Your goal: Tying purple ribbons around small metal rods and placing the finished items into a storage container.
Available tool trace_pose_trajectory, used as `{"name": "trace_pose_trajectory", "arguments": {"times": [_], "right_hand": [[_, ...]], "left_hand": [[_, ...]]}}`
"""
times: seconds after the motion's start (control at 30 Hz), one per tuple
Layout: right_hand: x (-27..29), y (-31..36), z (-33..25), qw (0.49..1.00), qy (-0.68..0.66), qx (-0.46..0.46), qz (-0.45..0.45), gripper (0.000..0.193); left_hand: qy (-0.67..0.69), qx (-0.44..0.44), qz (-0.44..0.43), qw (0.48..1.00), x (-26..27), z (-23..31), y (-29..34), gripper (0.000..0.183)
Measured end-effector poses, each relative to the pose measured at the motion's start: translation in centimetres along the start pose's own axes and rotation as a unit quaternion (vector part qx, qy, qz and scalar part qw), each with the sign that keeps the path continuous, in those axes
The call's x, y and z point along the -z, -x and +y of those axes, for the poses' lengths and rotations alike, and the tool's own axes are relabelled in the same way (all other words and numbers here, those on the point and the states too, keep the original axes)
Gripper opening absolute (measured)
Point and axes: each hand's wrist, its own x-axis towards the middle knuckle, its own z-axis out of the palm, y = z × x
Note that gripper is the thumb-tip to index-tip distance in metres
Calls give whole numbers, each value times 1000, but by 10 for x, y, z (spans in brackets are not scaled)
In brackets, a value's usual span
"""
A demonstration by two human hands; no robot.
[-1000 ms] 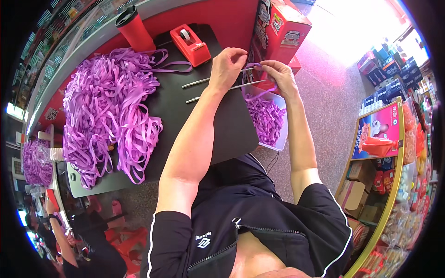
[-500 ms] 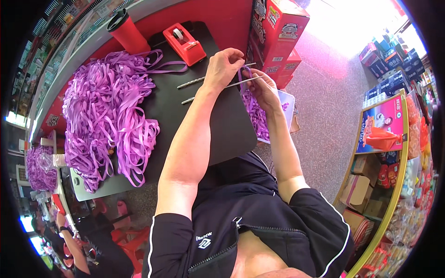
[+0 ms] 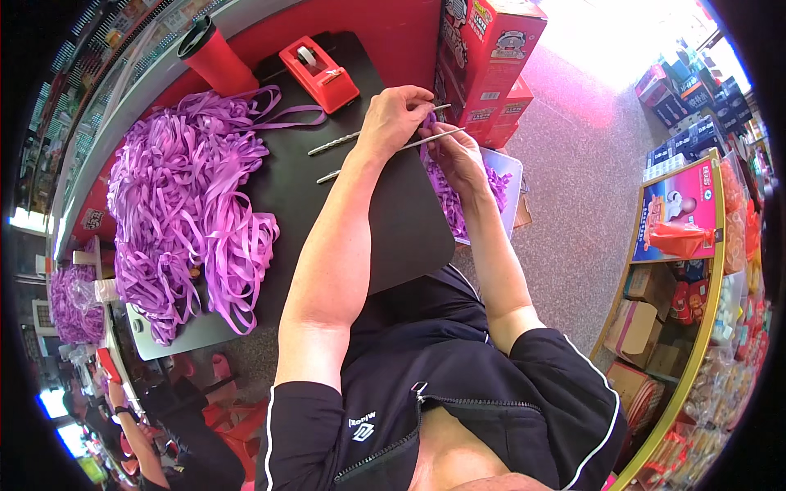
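Note:
Two thin metal rods, one a spiral-fluted drill bit and the other a smoother metal rod, lie side by side over the table's right edge. At their far right ends, a short piece of purple ribbon is bunched between my hands. My left hand reaches over the rods, its thumb and fingers pinched at the ribbon. From the right, my right hand closes its fingers around the ribbon beside the lower rod. The fingers partly hide the ribbon. A large heap of purple ribbon covers the table's left side.
On the black table stand a red tape dispenser and a red tumbler. A white bin with purple ribbon pieces sits below my right hand. Red boxes stand behind it. Another person is at lower left.
My right hand has shifted slightly left and lower, closer to my left hand. The ribbon loop that stood out between them is now smaller and more covered by fingers.

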Motion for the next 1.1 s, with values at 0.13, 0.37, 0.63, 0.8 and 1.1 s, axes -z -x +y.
{"name": "trace_pose_trajectory", "arguments": {"times": [0.13,0.37,0.63,0.8,1.1], "right_hand": [[-3,-1,5,1000,18,-3,-13,22],[0,-7,-11,984,164,53,43,25],[-4,-23,-21,866,478,143,-46,29],[19,-21,-5,853,505,126,-26,25],[123,11,70,788,616,11,0,29]], "left_hand": [[5,19,4,1000,0,-1,-1,27],[-23,25,-1,999,2,6,1,26],[8,36,-8,999,5,-1,-1,26],[-12,9,1,1000,2,-5,-4,25],[4,11,-9,1000,0,-16,-6,22]]}}
